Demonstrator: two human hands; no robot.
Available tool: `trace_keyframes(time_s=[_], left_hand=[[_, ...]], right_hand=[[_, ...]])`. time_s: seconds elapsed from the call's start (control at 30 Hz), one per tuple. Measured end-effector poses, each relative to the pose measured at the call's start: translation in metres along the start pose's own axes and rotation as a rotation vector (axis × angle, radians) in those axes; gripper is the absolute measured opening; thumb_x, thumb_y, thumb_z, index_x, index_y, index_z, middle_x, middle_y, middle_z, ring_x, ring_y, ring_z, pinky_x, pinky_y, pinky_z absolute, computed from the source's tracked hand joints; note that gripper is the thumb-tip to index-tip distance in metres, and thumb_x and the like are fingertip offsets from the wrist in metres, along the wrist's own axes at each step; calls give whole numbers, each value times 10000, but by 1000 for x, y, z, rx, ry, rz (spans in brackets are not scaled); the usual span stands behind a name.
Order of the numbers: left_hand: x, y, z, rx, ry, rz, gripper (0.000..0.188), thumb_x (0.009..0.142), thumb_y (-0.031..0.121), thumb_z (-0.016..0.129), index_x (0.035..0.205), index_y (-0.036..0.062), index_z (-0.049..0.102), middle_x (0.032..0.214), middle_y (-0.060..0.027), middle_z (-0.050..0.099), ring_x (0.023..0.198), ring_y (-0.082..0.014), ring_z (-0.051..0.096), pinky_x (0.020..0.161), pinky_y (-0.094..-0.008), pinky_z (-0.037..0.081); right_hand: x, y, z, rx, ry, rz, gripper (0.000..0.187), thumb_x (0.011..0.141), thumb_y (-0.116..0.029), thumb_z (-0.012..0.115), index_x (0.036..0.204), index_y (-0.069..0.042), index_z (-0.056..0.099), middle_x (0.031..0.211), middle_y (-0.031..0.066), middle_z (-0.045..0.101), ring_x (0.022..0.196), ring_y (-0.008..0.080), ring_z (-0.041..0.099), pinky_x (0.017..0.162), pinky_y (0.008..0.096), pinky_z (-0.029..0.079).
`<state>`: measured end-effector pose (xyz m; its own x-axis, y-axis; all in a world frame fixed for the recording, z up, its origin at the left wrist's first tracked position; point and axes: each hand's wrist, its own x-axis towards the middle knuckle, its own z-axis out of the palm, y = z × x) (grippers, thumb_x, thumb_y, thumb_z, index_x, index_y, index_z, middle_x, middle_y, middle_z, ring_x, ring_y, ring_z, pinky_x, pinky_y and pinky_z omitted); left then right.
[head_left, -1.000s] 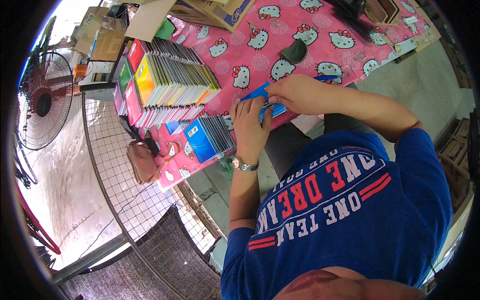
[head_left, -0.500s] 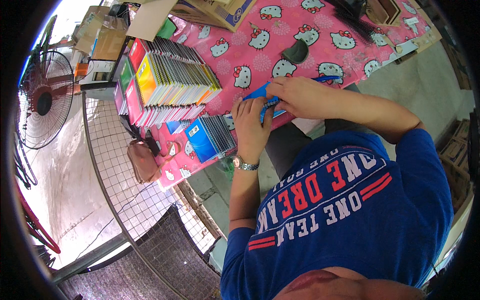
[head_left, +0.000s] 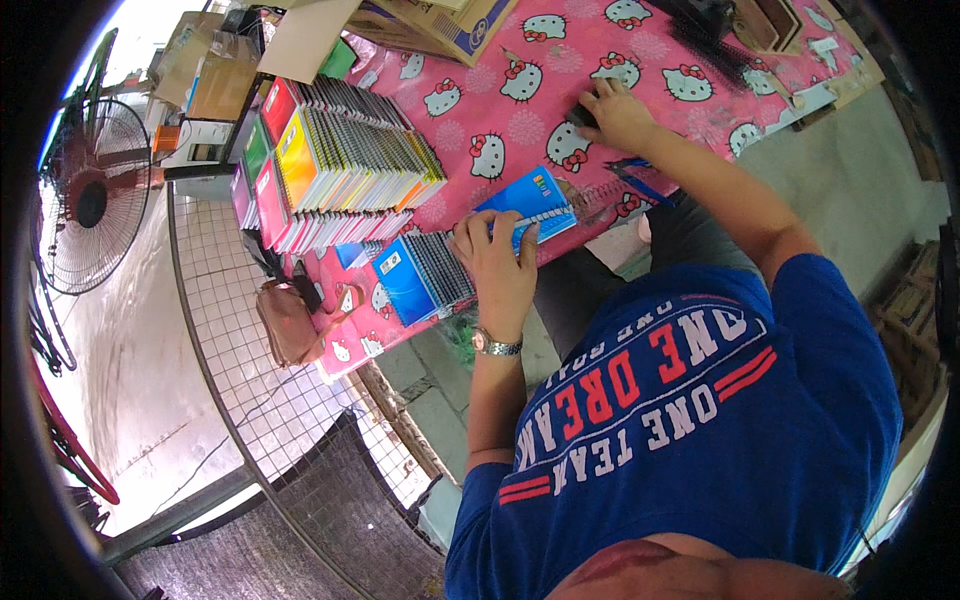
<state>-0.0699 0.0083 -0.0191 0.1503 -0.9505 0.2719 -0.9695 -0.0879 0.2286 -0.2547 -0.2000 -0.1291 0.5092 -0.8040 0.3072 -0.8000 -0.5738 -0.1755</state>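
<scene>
On the table in front of me lies a blue spiral notebook (head_left: pixel 525 200), its coil along the near side. My left hand (head_left: pixel 492 252) grips its left end, thumb on top and fingers bent. Farther right, my right hand (head_left: pixel 617 118) has its fingers curled over a dark green rounded piece (head_left: pixel 580 116), mostly hidden beneath them. A blue-handled hand tool, seemingly pliers (head_left: pixel 642 180), rests near the table edge below my right forearm. Close by is a clear loose coil (head_left: pixel 598 196). Left of my left hand stands a row of blue spiral notebooks (head_left: pixel 415 275).
Tall stacks of colourful spiral notebooks (head_left: pixel 350 150) fill the table's left side. A cardboard box (head_left: pixel 430 28) sits at the back, black binding coils (head_left: pixel 700 50) at the far right. A brown pouch (head_left: pixel 288 322) lies by the left edge, near a wire mesh panel (head_left: pixel 225 270) and fan (head_left: pixel 90 205).
My right hand has left the notebook and moved away to the far right, onto the dark green piece. The notebook's cover and the blue-handled tool now show more. My left hand stays on the notebook.
</scene>
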Motion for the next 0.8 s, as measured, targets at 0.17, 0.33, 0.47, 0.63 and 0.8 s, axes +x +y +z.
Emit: trace_keyframes(time_s=[0.17, 0.33, 0.47, 0.63, 0.8], left_hand=[[12, -11, 3, -268, 62, 201, 250, 741, 139, 769, 931, 42, 639, 960, -126, 597, 936, -337, 515, 817, -422, 405], [22, -6, 2, -309, 36, 264, 264, 714, 150, 782, 906, 45, 635, 937, -119, 598, 920, -328, 525, 808, -423, 411], [23, -6, 0, -311, -14, 230, 282, 714, 139, 774, 934, 36, 630, 968, -125, 581, 962, -333, 519, 844, -435, 416], [21, -18, 2, -340, 76, 201, 246, 739, 96, 743, 936, 24, 614, 973, -139, 601, 940, -336, 539, 839, -405, 424], [14, -31, -1, -444, 68, 98, 278, 760, 79, 728, 1004, 22, 608, 1023, -166, 582, 994, -359, 552, 864, -421, 446]], right_hand=[[6, -33, -79, 1353, -643, 14, 459, 790, -301, 712, 1128, 4, 653, 1087, 138, 667, 1022, 215, 610, 905, 364, 472], [13, -29, -88, 1158, -867, -308, 415, 773, -244, 705, 1082, 34, 693, 1054, 123, 702, 994, 190, 627, 925, 323, 463], [12, -32, -96, 1590, -940, -291, 428, 767, -230, 720, 1101, 36, 685, 1103, 155, 687, 1049, 213, 622, 958, 336, 455], [16, -43, -97, 1837, -882, -322, 411, 814, -233, 699, 1154, -2, 676, 989, 52, 701, 866, 126, 611, 781, 288, 493], [25, -45, -99, 1494, -903, -323, 440, 787, -209, 726, 1158, 20, 659, 1130, 107, 660, 1029, 171, 602, 923, 312, 457]])
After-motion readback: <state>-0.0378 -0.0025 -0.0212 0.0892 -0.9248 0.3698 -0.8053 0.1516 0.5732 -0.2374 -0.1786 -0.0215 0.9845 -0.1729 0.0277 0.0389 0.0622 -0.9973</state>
